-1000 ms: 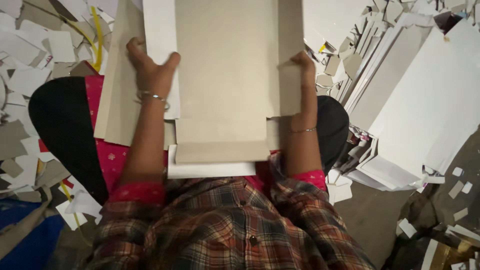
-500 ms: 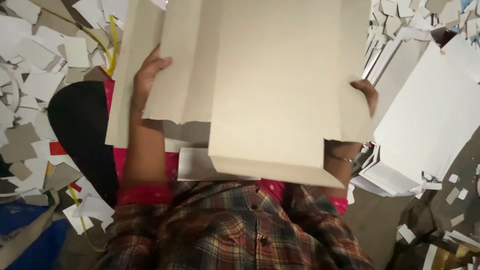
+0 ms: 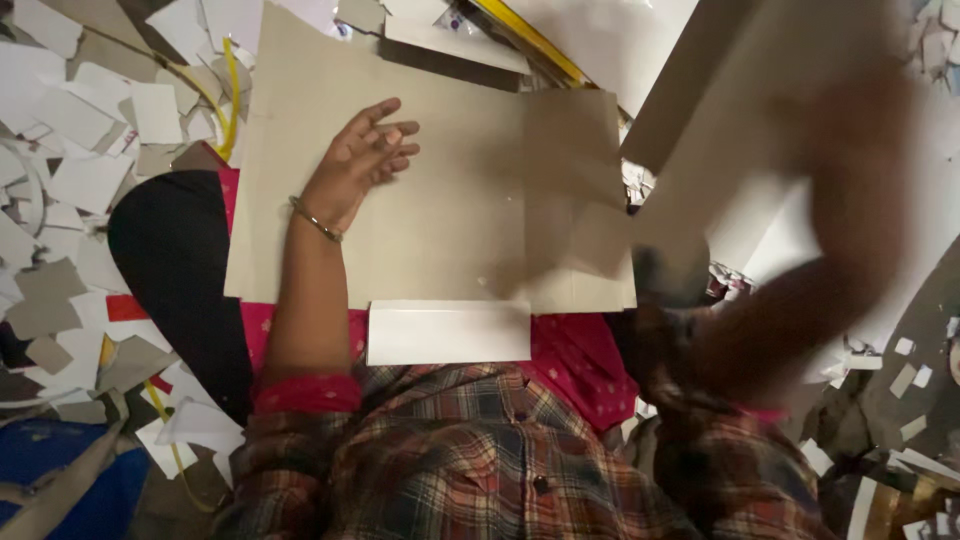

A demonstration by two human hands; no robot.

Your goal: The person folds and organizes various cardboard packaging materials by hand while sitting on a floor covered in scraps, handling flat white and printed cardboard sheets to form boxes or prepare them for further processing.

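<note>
The left hand (image 3: 362, 160) rests flat, fingers loosely apart, on the upper left of a cardboard sheet (image 3: 460, 215) across the lap, while the blurred right hand (image 3: 850, 150) carries another cardboard piece (image 3: 740, 130), grip unclear.

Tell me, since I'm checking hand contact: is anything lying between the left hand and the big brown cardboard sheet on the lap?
Nothing visible does. The left hand rests flat, directly on the brown cardboard sheet. The right hand is blurred, off to the side.
</note>
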